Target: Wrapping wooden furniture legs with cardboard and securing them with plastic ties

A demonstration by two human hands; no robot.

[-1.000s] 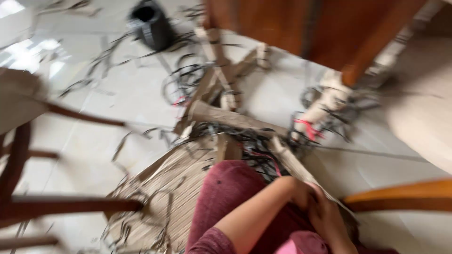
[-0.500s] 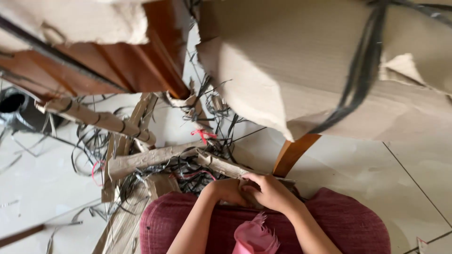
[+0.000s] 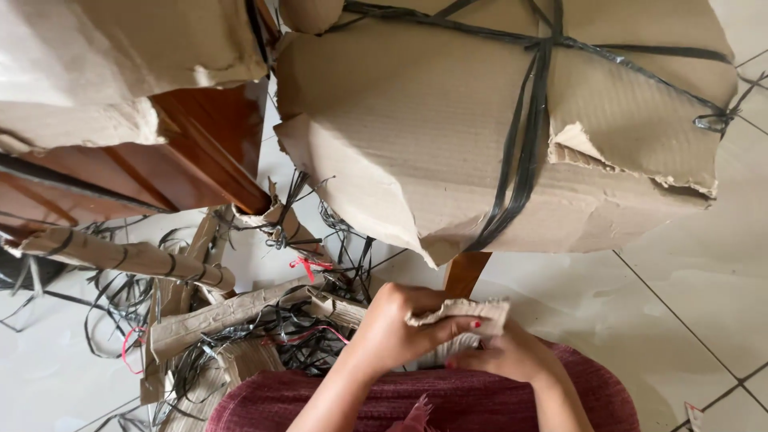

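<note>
Gripping cardboard strip (image 3: 468,312), both hands.

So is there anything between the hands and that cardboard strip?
No. The left hand already grips the cardboard strip from above, and the right hand touches it from below. Nothing visible sits between them.

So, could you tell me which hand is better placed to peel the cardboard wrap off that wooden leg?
Probably the left hand: its fingers already curl over the top edge of the cardboard wrap below the wooden leg. The right hand sits underneath, half hidden, seemingly steadying it.
</note>
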